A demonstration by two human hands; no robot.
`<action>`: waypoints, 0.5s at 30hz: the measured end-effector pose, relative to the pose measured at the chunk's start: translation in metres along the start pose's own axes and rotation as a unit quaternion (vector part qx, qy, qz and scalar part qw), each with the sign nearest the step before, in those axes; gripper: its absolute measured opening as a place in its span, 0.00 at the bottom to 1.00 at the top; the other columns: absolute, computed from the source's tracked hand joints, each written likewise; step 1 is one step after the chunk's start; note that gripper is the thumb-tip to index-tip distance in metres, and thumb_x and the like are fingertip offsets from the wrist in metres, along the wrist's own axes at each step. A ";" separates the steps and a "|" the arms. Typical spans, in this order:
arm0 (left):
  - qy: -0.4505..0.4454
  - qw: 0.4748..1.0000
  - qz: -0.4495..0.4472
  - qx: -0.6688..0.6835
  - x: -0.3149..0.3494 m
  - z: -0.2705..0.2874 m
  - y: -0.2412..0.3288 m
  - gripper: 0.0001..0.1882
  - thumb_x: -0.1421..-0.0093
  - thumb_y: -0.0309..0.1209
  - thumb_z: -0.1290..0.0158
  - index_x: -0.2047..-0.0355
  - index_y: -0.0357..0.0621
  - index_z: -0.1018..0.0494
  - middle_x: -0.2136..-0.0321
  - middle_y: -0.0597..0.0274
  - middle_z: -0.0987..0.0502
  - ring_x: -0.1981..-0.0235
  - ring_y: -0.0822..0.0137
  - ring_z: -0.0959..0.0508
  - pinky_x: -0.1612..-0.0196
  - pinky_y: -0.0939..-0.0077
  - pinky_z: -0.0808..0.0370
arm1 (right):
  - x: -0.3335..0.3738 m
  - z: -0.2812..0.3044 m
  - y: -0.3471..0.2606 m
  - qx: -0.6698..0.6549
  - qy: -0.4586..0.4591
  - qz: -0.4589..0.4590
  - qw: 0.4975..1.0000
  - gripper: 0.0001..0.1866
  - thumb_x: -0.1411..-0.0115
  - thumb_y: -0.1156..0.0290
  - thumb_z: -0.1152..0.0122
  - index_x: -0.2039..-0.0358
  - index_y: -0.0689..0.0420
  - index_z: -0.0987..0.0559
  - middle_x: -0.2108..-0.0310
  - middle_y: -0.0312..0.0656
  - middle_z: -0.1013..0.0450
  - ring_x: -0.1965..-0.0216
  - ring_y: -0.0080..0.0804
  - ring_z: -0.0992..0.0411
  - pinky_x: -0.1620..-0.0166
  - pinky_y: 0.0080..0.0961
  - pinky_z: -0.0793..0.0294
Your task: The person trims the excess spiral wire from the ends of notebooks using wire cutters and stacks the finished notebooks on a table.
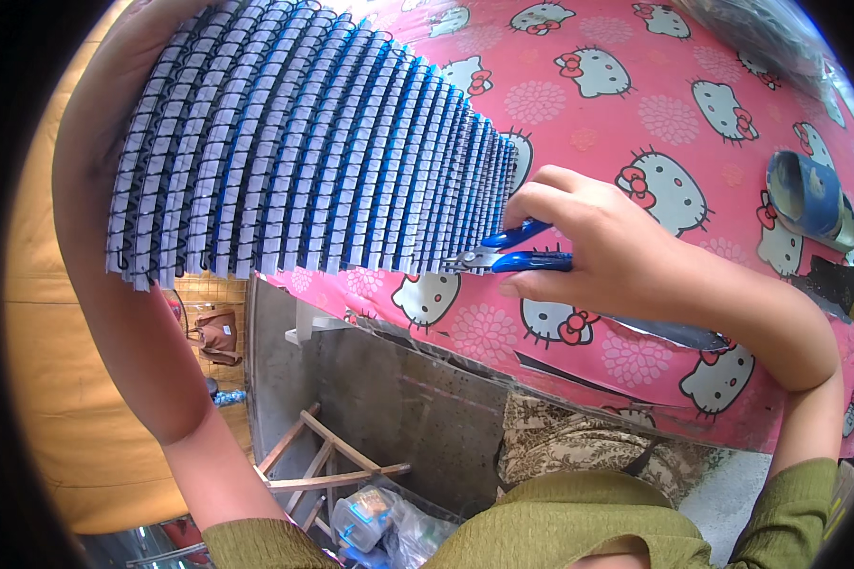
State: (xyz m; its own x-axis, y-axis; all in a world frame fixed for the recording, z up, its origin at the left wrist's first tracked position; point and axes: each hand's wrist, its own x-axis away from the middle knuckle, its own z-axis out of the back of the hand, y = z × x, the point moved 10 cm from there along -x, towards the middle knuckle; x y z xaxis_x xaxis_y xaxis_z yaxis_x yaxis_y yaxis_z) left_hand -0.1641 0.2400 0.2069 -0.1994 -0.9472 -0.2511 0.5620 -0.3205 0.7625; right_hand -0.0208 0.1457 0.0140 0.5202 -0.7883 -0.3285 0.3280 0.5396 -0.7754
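Note:
A tall stack of spiral-bound booklets (285,152) rests on the pink table at the upper left, with rows of white and blue edges and black coils facing me. My left arm runs along its left side. My left hand (142,43) is against the far left of the stack, its fingers hidden. Cutting pliers (533,261) with blue handles are gripped in my right hand (579,223), thumb below and fingers above. Their metal jaws touch the lower right end of the stack, at the coil ends. The handles are slightly spread.
The pink tablecloth (474,327) has white cat faces and a torn front edge. A blue cylindrical object (811,199) lies at the right, with clear plastic (759,33) behind it. Below the table are a wooden stool frame (323,465) and plastic bags (408,526). A yellow curtain (47,379) hangs left.

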 end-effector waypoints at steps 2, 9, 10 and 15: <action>0.000 1.000 -0.003 -0.003 0.000 0.001 0.000 0.11 0.37 0.29 0.50 0.57 0.37 0.25 0.62 0.58 0.21 0.69 0.72 0.20 0.63 0.81 0.22 | -0.002 -0.004 0.002 -0.028 -0.002 0.009 1.000 0.20 0.51 0.60 0.29 0.65 0.62 0.24 0.70 0.47 0.27 0.64 0.43 0.26 0.60 0.37 0.26; 0.003 1.000 -0.008 -0.012 -0.001 0.005 -0.003 0.11 0.37 0.29 0.50 0.57 0.37 0.25 0.61 0.58 0.21 0.68 0.72 0.20 0.62 0.81 0.22 | -0.013 -0.034 0.044 -0.241 -0.198 -0.199 0.929 0.29 0.54 0.46 0.27 0.74 0.65 0.19 0.80 0.40 0.25 0.76 0.28 0.26 0.73 0.24 0.27; 0.004 1.000 -0.008 -0.013 -0.001 0.006 -0.003 0.11 0.37 0.29 0.50 0.57 0.37 0.25 0.61 0.58 0.21 0.68 0.72 0.20 0.62 0.81 0.22 | -0.011 -0.035 0.046 -0.237 -0.221 -0.228 0.918 0.29 0.54 0.46 0.27 0.74 0.65 0.19 0.79 0.40 0.25 0.76 0.28 0.26 0.73 0.24 0.27; 0.005 1.000 -0.016 -0.018 0.000 0.006 0.000 0.11 0.37 0.29 0.50 0.57 0.37 0.25 0.61 0.58 0.21 0.68 0.72 0.20 0.62 0.81 0.22 | -0.018 -0.028 0.043 -0.220 -0.188 -0.157 0.944 0.27 0.54 0.50 0.26 0.73 0.64 0.20 0.78 0.41 0.25 0.74 0.29 0.26 0.71 0.26 0.28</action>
State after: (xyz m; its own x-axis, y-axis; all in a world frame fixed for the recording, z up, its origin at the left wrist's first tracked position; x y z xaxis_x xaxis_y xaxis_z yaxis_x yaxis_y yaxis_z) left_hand -0.1686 0.2404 0.2104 -0.2091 -0.9366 -0.2812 0.5848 -0.3502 0.7317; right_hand -0.0382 0.1745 -0.0282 0.7229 -0.6829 0.1049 0.1954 0.0565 -0.9791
